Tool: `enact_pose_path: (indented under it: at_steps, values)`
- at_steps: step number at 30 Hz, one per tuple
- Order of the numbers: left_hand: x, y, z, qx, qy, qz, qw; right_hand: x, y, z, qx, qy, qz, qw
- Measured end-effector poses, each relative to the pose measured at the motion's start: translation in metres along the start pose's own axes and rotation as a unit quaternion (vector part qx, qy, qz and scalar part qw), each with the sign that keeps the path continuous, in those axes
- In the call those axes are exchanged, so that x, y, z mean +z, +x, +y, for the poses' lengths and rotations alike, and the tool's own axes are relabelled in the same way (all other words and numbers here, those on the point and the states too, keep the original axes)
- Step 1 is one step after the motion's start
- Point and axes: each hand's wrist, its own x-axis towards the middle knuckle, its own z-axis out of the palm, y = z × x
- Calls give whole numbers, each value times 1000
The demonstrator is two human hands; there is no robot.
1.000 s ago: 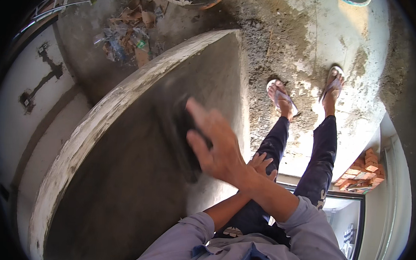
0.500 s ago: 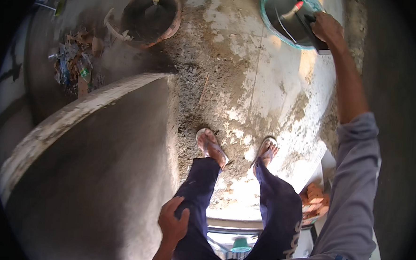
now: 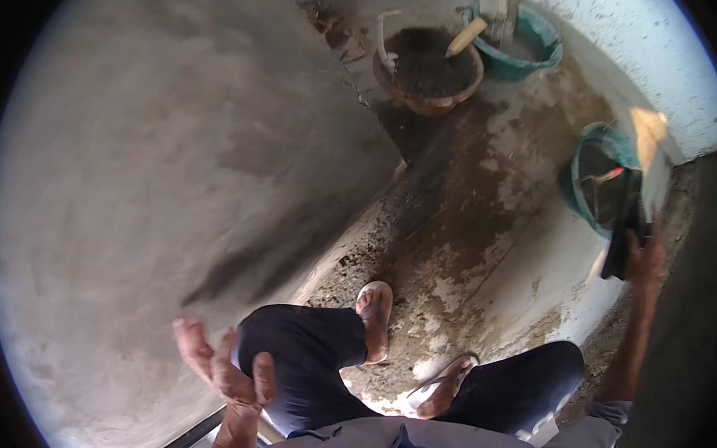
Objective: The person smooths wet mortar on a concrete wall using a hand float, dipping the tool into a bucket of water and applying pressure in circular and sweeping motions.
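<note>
My right hand (image 3: 646, 259) grips a dark, flat plastering float (image 3: 620, 238), out to the right at the edge of a teal bucket (image 3: 575, 191). Grey mix fills that bucket, and a brush with a red-tipped handle (image 3: 606, 175) lies in it. Fingers spread and slightly blurred, my left hand (image 3: 225, 367) holds nothing. It is raised beside my left knee, in front of a grey plastered wall surface (image 3: 159, 165); I cannot tell whether it touches it.
Farther off stands a brown basin (image 3: 429, 106) of dark mix with a wooden handle (image 3: 467, 37) sticking out. Beside it is another teal bucket (image 3: 537, 67) with boards in it. The floor (image 3: 489, 198) is wet and crusted. A white speckled wall (image 3: 635, 52) curves at far right.
The view has swung left, so the plastered wall surface fills more of it. My left hand has risen from my thigh and spread its fingers. My right hand still holds the float by the bucket.
</note>
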Motion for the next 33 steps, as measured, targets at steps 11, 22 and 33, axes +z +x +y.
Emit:
enact_pose_path:
  at_steps: [11, 22, 33]
  values:
    - [12, 43, -69, 94, 256, 354, 895, 154, -91, -357, -365, 322, 126, 864]
    - [20, 41, -66, 99, 280, 281, 912, 232, -92, -365, -310, 283, 112, 901]
    - [17, 39, -67, 89, 318, 270, 905, 142, -81, -431, -382, 369, 185, 827]
